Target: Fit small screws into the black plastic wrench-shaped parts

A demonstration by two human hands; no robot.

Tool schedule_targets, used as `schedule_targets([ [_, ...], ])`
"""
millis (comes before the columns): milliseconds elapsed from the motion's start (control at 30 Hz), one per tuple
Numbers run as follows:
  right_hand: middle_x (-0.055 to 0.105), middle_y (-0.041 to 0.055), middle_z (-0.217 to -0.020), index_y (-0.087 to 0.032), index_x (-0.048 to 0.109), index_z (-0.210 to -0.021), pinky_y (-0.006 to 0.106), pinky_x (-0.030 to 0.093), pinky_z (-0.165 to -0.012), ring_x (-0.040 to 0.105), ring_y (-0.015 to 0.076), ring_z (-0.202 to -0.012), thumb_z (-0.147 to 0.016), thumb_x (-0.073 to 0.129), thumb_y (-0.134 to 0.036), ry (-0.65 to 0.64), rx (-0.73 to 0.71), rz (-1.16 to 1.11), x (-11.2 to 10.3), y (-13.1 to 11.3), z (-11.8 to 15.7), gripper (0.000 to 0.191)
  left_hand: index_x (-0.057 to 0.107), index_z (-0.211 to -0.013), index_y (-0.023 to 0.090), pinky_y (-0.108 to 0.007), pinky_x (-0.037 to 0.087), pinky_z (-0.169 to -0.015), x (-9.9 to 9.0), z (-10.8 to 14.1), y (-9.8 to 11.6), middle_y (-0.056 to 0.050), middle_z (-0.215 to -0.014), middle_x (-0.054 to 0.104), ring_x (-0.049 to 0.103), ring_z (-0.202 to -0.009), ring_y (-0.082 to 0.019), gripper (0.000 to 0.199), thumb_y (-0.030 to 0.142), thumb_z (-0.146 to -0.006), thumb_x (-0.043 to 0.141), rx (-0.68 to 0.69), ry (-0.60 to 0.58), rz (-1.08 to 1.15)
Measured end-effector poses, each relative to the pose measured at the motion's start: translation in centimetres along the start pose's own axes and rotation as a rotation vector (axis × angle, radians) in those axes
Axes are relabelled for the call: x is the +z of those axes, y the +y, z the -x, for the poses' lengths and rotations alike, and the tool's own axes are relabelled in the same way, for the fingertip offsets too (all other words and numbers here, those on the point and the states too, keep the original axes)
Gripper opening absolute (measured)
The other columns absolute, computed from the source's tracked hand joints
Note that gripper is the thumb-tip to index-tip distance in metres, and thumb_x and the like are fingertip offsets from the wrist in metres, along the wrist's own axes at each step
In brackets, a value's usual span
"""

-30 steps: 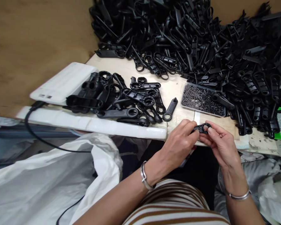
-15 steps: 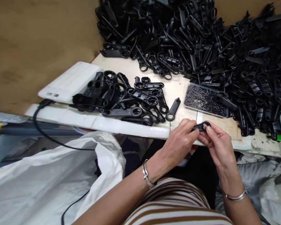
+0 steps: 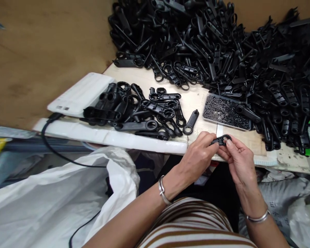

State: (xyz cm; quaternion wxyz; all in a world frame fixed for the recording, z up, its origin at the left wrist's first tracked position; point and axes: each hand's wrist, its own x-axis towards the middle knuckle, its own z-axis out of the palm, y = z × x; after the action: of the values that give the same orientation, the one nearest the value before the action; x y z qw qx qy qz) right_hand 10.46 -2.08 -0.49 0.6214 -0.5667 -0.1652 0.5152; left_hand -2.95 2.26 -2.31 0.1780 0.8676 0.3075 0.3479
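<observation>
Both hands hold one black plastic part [image 3: 221, 140] at the table's front edge. My left hand [image 3: 200, 153] has its fingers closed on the part's left end, which they partly hide. With thumb and fingers, my right hand [image 3: 239, 156] grips the ringed right end. A single black lever [image 3: 191, 122] lies on the wood just up and left of my hands. Beyond them stands a clear box of small dark screws [image 3: 226, 112], with another lever resting across its right side.
A large heap of black parts [image 3: 196, 41] covers the back and right of the table [image 3: 139, 75]. A smaller pile [image 3: 124, 106] lies left, beside a white device [image 3: 81, 93] with a black cable. A white bag [image 3: 93, 182] hangs in front.
The view has shifted slightly, so the table's left side sits a little lower and farther right. Both hands keep their hold on the black part, with hardly any movement.
</observation>
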Motion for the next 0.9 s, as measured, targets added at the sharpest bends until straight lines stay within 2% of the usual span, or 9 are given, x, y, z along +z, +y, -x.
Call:
schedule_targets([
  [233,0.073,0.0055,-0.090,-0.014,0.070,-0.098,0.032,0.062,-0.074,0.070,0.0165,-0.071,-0.065,0.085,-0.031,0.032,-0.001,0.027,0.2,0.1,-0.2,0.040,0.063,-0.082,0.015,-0.028,0.050,-0.078,0.0,0.0,-0.2,-0.008,-0.099,0.062,0.053,-0.091,-0.016,0.020,0.008,-0.092,0.046,0.005,0.033,-0.021],
  [367,0.074,0.0072,-0.084,-0.014,0.066,-0.106,0.031,0.062,-0.067,0.072,0.0226,-0.074,-0.068,0.082,-0.040,-0.081,0.098,0.187,-0.5,-0.5,-0.2,0.049,0.062,-0.078,0.015,-0.029,0.048,-0.076,-1.0,-0.5,-0.9,-0.008,-0.097,0.063,0.053,-0.089,-0.017,0.021,0.006,-0.090,0.047,0.054,-0.102,-0.088],
  [433,0.074,0.0071,-0.078,-0.014,0.063,-0.113,0.031,0.062,-0.062,0.072,0.0233,-0.071,-0.068,0.081,-0.044,-0.092,0.096,0.283,-1.5,-1.1,-0.4,0.057,0.061,-0.076,0.015,-0.031,0.045,-0.075,-1.6,-1.0,-1.2,-0.007,-0.094,0.064,0.054,-0.086,-0.018,0.021,0.008,-0.091,0.048,0.061,-0.171,-0.166],
  [500,0.072,0.0062,-0.073,-0.013,0.063,-0.113,0.031,0.060,-0.057,0.070,0.0216,-0.062,-0.068,0.080,-0.048,-0.055,0.003,0.385,-2.6,-1.9,-1.1,0.059,0.061,-0.075,0.015,-0.032,0.042,-0.074,-2.2,-1.4,-1.6,-0.006,-0.091,0.065,0.055,-0.085,-0.018,0.022,0.009,-0.091,0.049,0.057,-0.218,-0.230],
  [600,0.070,0.0057,-0.070,-0.013,0.067,-0.106,0.031,0.055,-0.052,0.066,0.0190,-0.056,-0.076,0.070,-0.049,-0.030,-0.244,0.677,-3.8,-3.8,-3.0,0.047,0.061,-0.074,0.016,-0.033,0.037,-0.078,-2.6,-2.1,-2.1,-0.003,-0.087,0.066,0.057,-0.088,-0.017,0.020,0.014,-0.092,0.052,0.086,-0.283,-0.215],
  [667,0.071,0.0056,-0.075,-0.016,0.071,-0.101,0.033,0.054,-0.062,0.067,0.0197,-0.063,-0.083,0.063,-0.043,-0.033,-0.469,0.993,-3.9,-5.3,-4.6,0.032,0.062,-0.076,0.017,-0.033,0.035,-0.081,-2.8,-2.8,-2.4,-0.001,-0.085,0.066,0.057,-0.087,-0.016,0.020,0.023,-0.093,0.055,0.112,-0.311,-0.157],
  [733,0.073,0.0069,-0.089,-0.020,0.073,-0.096,0.036,0.052,-0.077,0.068,0.0227,-0.080,-0.087,0.058,-0.032,-0.064,-0.671,1.316,-3.2,-6.6,-6.3,0.022,0.063,-0.077,0.018,-0.033,0.033,-0.080,-3.1,-3.9,-2.7,0.001,-0.081,0.066,0.056,-0.083,-0.015,0.023,0.029,-0.094,0.054,0.113,-0.315,-0.144],
  [800,0.072,0.0082,-0.100,-0.021,0.074,-0.097,0.037,0.049,-0.081,0.066,0.0258,-0.092,-0.088,0.056,-0.025,-0.113,-0.745,1.564,-2.1,-7.4,-7.6,0.020,0.063,-0.075,0.018,-0.033,0.033,-0.076,-3.4,-5.4,-2.9,0.000,-0.076,0.065,0.054,-0.078,-0.015,0.025,0.025,-0.095,0.051,0.090,-0.302,-0.208],
  [900,0.072,0.0083,-0.095,-0.024,0.074,-0.095,0.035,0.046,-0.070,0.066,0.0277,-0.089,-0.088,0.057,-0.025,-0.157,-0.675,1.806,-0.5,-7.8,-8.8,0.018,0.062,-0.070,0.017,-0.032,0.031,-0.069,-3.3,-8.3,-3.1,-0.002,-0.070,0.061,0.052,-0.074,-0.017,0.028,0.008,-0.092,0.046,0.074,-0.290,-0.318],
])
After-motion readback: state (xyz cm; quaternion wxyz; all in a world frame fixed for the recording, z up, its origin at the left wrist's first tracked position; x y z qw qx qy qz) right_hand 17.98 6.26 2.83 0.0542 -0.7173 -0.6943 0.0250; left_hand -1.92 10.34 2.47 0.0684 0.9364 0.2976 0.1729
